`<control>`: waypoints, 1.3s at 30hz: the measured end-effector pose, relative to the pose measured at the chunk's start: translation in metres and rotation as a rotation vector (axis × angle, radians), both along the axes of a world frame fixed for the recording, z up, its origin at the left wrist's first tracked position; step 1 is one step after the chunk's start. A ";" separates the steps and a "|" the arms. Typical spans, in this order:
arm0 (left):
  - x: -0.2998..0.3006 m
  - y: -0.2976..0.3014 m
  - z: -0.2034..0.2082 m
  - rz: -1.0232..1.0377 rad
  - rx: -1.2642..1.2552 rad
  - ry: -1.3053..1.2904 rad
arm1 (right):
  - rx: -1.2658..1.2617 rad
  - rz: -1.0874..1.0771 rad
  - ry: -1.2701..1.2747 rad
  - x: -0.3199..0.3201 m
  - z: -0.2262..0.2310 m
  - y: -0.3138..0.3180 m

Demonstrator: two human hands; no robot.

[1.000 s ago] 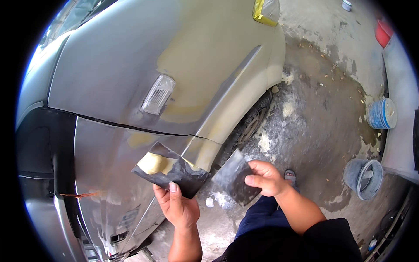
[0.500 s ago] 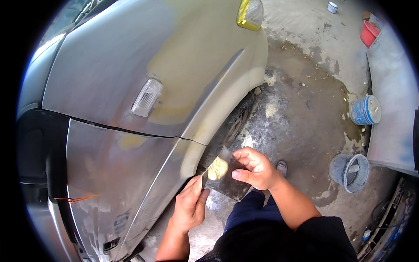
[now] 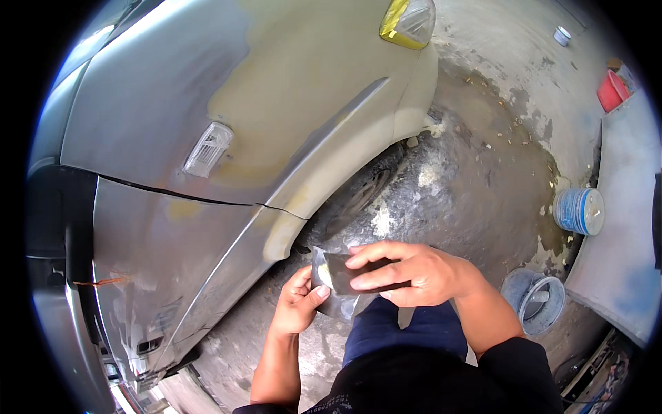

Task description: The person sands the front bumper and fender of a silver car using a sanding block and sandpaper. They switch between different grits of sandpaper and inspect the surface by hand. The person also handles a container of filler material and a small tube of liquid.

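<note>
My left hand (image 3: 296, 309) pinches a thin metal filler spreader (image 3: 340, 308) between thumb and fingers. Over it, my right hand (image 3: 438, 277) grips a dark flat spreader (image 3: 342, 274), fingers along its far side. A little pale yellow filler (image 3: 325, 276) shows between the two blades; the rest is hidden behind the dark one. Both hands are in front of my body, near the wheel arch of a car. That car's fender (image 3: 324, 131) has sanded grey areas and pale olive patches. A clear side lamp (image 3: 209, 150) sits in it.
Yellow masking tape edges the headlamp (image 3: 408, 24) at the top. On the concrete floor to the right stand a blue-and-white bucket (image 3: 578, 211) and an open grey bucket (image 3: 532, 302). A pale panel (image 3: 620, 200) lies beyond them, beside a red bucket (image 3: 611, 91).
My right hand has turned palm-down and brought the dark spreader across the left one, covering most of the filler lump seen before. The view has shifted slightly.
</note>
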State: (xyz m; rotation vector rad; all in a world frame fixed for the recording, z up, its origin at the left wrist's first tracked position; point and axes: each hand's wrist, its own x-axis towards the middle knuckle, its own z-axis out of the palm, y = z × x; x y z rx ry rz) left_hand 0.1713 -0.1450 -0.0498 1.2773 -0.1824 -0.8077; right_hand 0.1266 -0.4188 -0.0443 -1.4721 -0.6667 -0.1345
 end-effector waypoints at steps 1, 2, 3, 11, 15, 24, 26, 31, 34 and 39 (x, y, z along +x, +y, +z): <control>-0.005 -0.004 0.000 0.025 0.017 0.000 | -0.013 0.021 0.066 0.001 -0.001 -0.005; -0.008 -0.013 0.003 0.043 0.005 0.022 | -0.027 0.040 0.133 0.002 -0.003 -0.010; -0.010 -0.016 0.003 0.046 0.037 -0.010 | -0.066 0.007 0.095 0.002 -0.004 -0.013; -0.040 -0.026 -0.007 0.146 0.060 0.046 | -0.415 0.013 0.011 0.008 -0.020 -0.037; -0.047 -0.032 -0.001 0.258 -0.124 -0.027 | -0.664 -0.138 0.048 0.005 -0.047 -0.037; -0.054 -0.043 -0.001 0.621 -0.037 0.015 | -0.651 -0.587 -0.179 -0.008 -0.011 0.033; -0.055 -0.043 0.000 0.623 -0.027 0.021 | -0.667 -0.587 -0.168 -0.009 -0.012 0.046; -0.060 -0.037 -0.002 0.540 0.197 -0.172 | -0.748 -0.499 -0.123 -0.020 -0.025 0.062; -0.067 -0.029 -0.016 0.561 0.342 -0.309 | -0.744 -0.425 -0.081 -0.025 -0.037 0.062; -0.055 -0.004 -0.035 0.652 0.491 -0.793 | -0.638 -0.482 0.124 -0.020 -0.083 0.048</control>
